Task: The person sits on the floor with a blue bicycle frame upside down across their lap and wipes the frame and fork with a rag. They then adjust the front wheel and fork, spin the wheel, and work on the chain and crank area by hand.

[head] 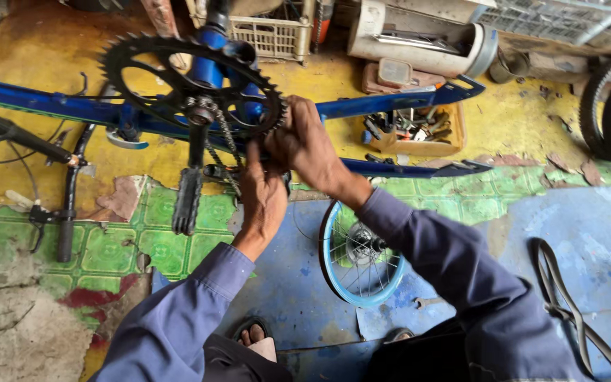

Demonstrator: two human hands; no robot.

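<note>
both hands grasp the chain (229, 152) at the black chainring (192, 88) of the upturned blue bicycle frame (72, 106), left hand (262, 191) below, right hand (305, 145) at the teeth's edge.

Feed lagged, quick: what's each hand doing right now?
Left hand: closed on the chain below the chainring.
Right hand: gripping at the chainring's edge; exact hold hidden.

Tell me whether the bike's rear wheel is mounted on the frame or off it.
Off. The blue-rimmed wheel lies on the floor beneath the arms, and the blue frame's rear fork ends stand empty.
</note>
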